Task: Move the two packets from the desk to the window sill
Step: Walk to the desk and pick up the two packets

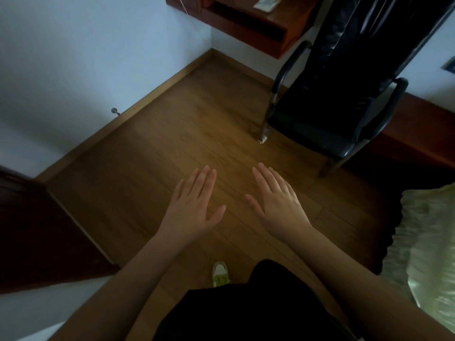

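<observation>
A dim room with pale blue-white walls and a wooden plank floor [187, 134] fills the view, a matching skirting board running along the corner toward 12 o'clock. A small door stopper [115, 111] juts from the wall at about 10 o'clock. At 12 to 1 o'clock a reddish-brown tabletop [285, 13] hangs off the wall with an open shelf beneath it. On it, at the very top edge, lies a pale packet [267, 3], partly cut off by the frame; any printing on it is too small and blurred to read, and only one packet can be made out. The window sill does not show.

A black chair [339, 94] with curved metal armrests stands at 1 to 2 o'clock, just beside the tabletop, with dark cloth draped over its back. A dark wooden door [37, 230] sits at 8 to 9 o'clock. At 3 to 4 o'clock a light green bedcover [428, 242] with a dark ruffled edge comes in from the side. A small blue wall plate [449, 65] at 2 o'clock is cut by the frame edge, its marks unreadable.

Both hands are held out over the floor near the middle, palms down, flat and holding nothing. The left hand [194, 205] has its fingers together and thumb spread toward the right hand [275, 200], which lies likewise with thumb out; the two are near but apart. Bare forearms lead back to 6 o'clock, where dark clothing and a white and green shoe [221, 274] show.
</observation>
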